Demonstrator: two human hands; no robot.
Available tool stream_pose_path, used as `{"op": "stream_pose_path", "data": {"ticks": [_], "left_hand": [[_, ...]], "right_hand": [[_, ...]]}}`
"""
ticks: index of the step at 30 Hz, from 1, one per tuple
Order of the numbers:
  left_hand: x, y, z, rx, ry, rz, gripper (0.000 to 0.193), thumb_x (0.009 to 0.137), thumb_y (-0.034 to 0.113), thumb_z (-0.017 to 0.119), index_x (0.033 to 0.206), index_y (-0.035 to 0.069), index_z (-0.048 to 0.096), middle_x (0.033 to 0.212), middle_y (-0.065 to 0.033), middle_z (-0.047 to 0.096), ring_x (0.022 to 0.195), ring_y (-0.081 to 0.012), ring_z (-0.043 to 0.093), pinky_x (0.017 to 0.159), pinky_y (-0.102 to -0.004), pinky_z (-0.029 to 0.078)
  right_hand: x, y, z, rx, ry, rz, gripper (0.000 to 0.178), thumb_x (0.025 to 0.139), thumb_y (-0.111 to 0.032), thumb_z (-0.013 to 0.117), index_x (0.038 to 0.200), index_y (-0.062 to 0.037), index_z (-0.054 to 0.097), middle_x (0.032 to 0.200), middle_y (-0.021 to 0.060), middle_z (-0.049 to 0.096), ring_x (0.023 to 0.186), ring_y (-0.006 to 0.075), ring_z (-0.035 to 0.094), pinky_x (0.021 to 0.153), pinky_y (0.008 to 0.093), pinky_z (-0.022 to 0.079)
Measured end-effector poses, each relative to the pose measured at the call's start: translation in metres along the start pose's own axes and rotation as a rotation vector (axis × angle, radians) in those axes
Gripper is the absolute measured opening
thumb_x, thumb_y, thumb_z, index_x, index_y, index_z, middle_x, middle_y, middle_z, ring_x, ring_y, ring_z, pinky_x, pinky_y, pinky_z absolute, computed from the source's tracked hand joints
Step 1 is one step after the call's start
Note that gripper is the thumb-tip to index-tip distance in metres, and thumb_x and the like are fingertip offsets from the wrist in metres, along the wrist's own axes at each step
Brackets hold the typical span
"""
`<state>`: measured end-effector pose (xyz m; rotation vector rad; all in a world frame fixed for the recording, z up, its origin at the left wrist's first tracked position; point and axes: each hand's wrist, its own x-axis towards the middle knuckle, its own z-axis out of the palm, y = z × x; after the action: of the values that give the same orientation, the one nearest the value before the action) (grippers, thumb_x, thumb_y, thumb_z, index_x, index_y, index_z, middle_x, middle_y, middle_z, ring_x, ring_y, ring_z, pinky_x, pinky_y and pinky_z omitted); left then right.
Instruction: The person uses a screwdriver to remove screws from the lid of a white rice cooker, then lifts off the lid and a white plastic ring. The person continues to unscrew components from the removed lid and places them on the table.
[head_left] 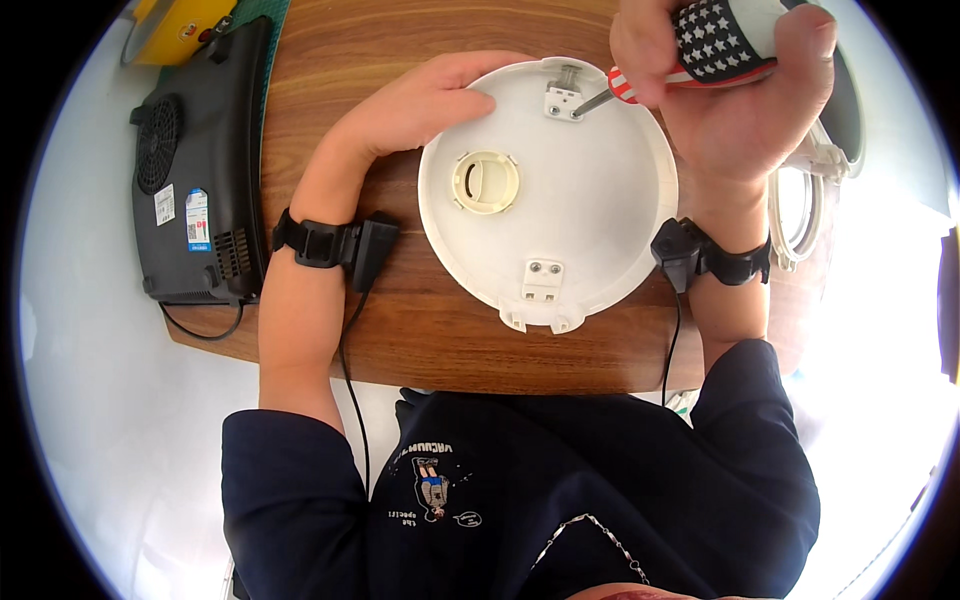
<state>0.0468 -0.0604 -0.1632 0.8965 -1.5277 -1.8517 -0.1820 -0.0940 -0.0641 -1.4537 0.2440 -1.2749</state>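
A round white lid (560,200) lies on the wooden table (330,60), just in front of the person. The left hand (430,100) rests flat on its far left rim, fingers together. The right hand (730,80) has its fingers clamped around a screwdriver (700,55), tip at a bracket (562,100). A black cooktop (195,170) lies upside down at far left.

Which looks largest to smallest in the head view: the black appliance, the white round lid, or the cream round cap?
1. White round lid.
2. Black appliance, close to the lid in size, so this order is unsure.
3. Cream round cap, clearly smallest.
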Motion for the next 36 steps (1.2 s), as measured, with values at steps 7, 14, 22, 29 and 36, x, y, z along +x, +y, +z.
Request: {"op": "stream_pose_path", "data": {"ticks": [7, 14, 22, 29, 36], "left_hand": [[0.0, -0.002, -0.002, 0.043, 0.008, -0.011, 0.061, 0.093, 0.008, 0.056, 0.152, -0.002, 0.046, 0.14, -0.012, 0.061, 0.125, -0.0173, 0.06, 0.106, -0.033, 0.05], [0.0, -0.003, -0.002, 0.044, 0.008, 0.001, 0.061, 0.094, 0.009, 0.057, 0.153, -0.001, 0.045, 0.14, -0.0117, 0.061, 0.125, -0.0175, 0.06, 0.105, -0.0327, 0.05], [0.0, -0.001, -0.002, 0.006, -0.011, -0.007, 0.061, 0.095, 0.012, 0.059, 0.154, 0.0, 0.045, 0.141, -0.0114, 0.061, 0.125, -0.017, 0.06, 0.105, -0.0324, 0.05], [0.001, -0.002, -0.002, 0.031, -0.004, 0.004, 0.061, 0.096, 0.013, 0.059, 0.154, 0.0, 0.045, 0.141, -0.0115, 0.061, 0.125, -0.0168, 0.06, 0.105, -0.0323, 0.05], [0.0, -0.002, -0.002, 0.058, 0.002, 0.006, 0.06, 0.096, 0.012, 0.057, 0.153, 0.0, 0.046, 0.141, -0.0116, 0.061, 0.126, -0.0169, 0.06, 0.106, -0.0324, 0.05]], "right_hand": [[0.006, 0.008, -0.003, -0.02, -0.063, -0.112, 0.06, 0.104, -0.059, 0.048, 0.118, -0.0013, 0.055, 0.094, 0.0091, 0.059, 0.079, 0.0147, 0.059, 0.069, 0.0251, 0.05], [0.011, 0.018, -0.005, -0.004, -0.175, -0.299, 0.043, 0.106, -0.048, 0.053, 0.113, -0.0053, 0.052, 0.099, 0.0131, 0.059, 0.083, 0.0191, 0.063, 0.075, 0.0296, 0.054], [0.011, 0.008, -0.007, 0.13, -0.3, -0.175, 0.037, 0.112, -0.04, 0.042, 0.107, -0.0061, 0.054, 0.087, 0.0164, 0.06, 0.074, 0.0232, 0.065, 0.068, 0.0339, 0.058], [0.013, 0.004, -0.009, 0.297, -0.237, -0.115, 0.035, 0.11, -0.048, 0.041, 0.106, -0.0151, 0.052, 0.071, 0.008, 0.055, 0.054, 0.0139, 0.05, 0.052, 0.024, 0.046], [0.004, 0.016, -0.012, 0.268, -0.132, -0.13, 0.056, 0.097, -0.071, 0.047, 0.105, -0.0163, 0.052, 0.077, 0.0039, 0.057, 0.057, 0.0092, 0.05, 0.05, 0.0191, 0.042]]}}
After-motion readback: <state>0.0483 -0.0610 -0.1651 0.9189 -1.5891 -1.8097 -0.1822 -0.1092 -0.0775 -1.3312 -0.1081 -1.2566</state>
